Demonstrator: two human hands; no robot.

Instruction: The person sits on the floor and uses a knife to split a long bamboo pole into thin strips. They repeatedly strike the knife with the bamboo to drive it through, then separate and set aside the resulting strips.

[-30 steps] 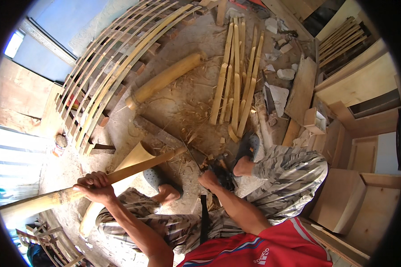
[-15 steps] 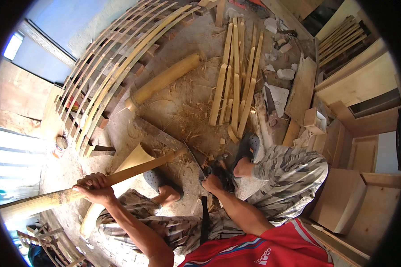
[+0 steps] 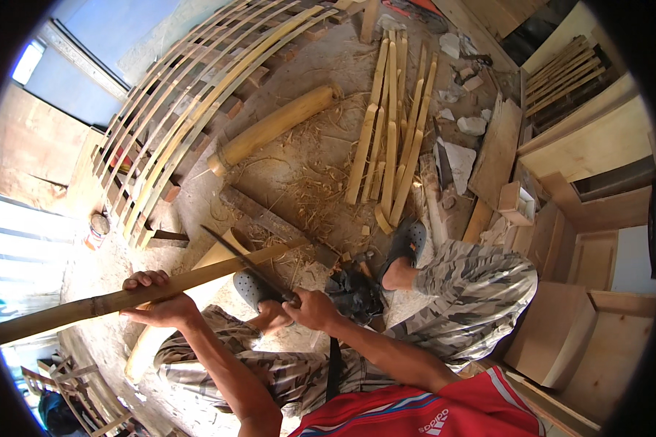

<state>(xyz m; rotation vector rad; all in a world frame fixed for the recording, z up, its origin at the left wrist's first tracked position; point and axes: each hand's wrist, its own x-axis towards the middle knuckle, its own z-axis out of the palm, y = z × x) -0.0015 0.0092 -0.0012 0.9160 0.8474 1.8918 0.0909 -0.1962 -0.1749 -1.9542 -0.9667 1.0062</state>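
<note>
My left hand (image 3: 160,302) is wrapped round a long split bamboo strip (image 3: 219,273), which slants from the lower left to the middle of the view. The strip's far end lies at a dark wooden block (image 3: 266,218) on the floor. My right hand (image 3: 312,309) grips a long-bladed knife (image 3: 244,258) by its handle. The blade points up and left and crosses over the strip; whether it touches cannot be made out. Beneath the strip, a thicker piece of bamboo (image 3: 228,245) lies beside my left foot, partly hidden.
A thick bamboo log (image 3: 277,127) lies ahead among shavings. Right of it are several split bamboo strips (image 3: 390,146). A curved slatted frame (image 3: 189,124) stands at left. Stones, a board (image 3: 497,146) and wooden cabinets (image 3: 583,306) line the right. A dark bundle (image 3: 357,291) sits between my feet.
My right hand has moved left with the knife, whose blade has come across the bamboo strip. My left hand's fingers have shifted on the strip and look looser.
</note>
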